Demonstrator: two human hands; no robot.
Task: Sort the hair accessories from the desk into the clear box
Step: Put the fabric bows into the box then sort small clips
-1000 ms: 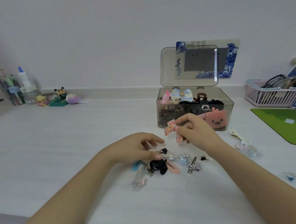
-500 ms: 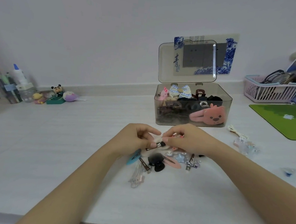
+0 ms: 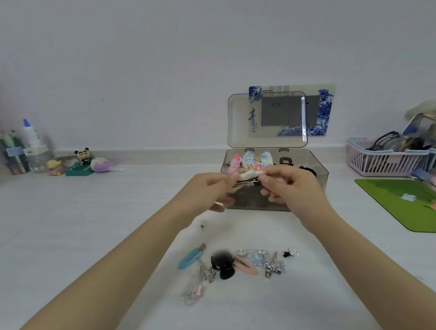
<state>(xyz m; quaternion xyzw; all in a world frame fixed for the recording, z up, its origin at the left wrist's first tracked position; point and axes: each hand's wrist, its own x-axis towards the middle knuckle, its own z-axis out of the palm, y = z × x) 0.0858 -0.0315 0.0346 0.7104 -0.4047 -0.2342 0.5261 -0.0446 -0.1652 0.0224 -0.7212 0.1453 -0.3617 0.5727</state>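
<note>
- Both hands raised off desk [image 3: 80, 233] since 0.5 s ago
- left hand [image 3: 207, 189] and right hand [image 3: 294, 187] pinch one pale hair clip [image 3: 249, 175] between them
- clear box [image 3: 318, 176] just behind, lid open
- remaining clips [image 3: 231, 264] below hands

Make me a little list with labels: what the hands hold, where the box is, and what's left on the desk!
hands: left hand and right hand together hold a pale hair clip, raised before the box
box: clear box, lid open, accessories inside
left on desk: teal clip, black accessory, pink clip, silver clips
</note>
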